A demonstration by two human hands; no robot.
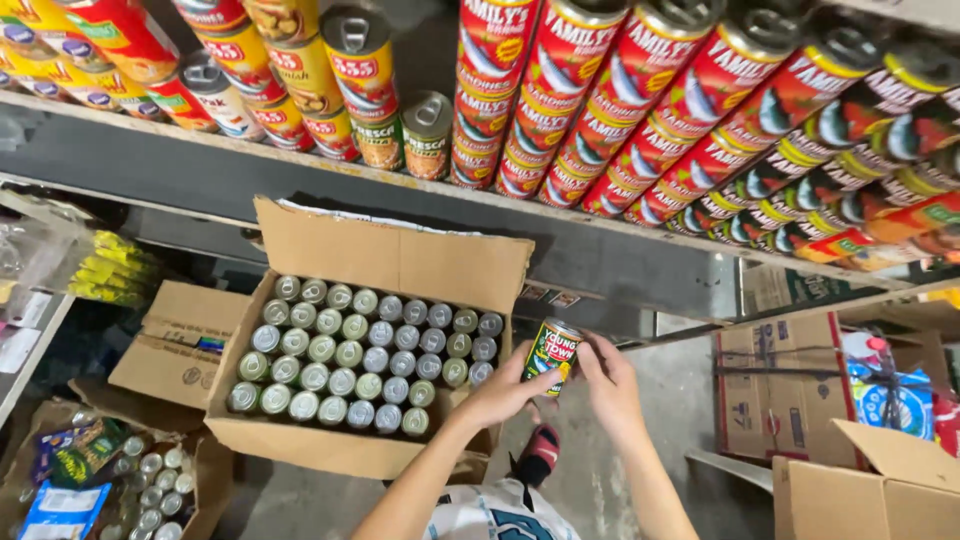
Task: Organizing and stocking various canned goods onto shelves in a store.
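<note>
While both hands [565,385] grip a cylindrical metal can [551,353], cardboard box [400,262] gapes.

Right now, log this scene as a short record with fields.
Held item: green and yellow can, tilted
Left hand: grips the can from its left side
Right hand: fingers on the can's right side
Nearest box: open cardboard box filled with upright cans, left of the hands
Shelf above: rows of red cans lying on their sides
Floor: more cardboard boxes at left and right
</note>
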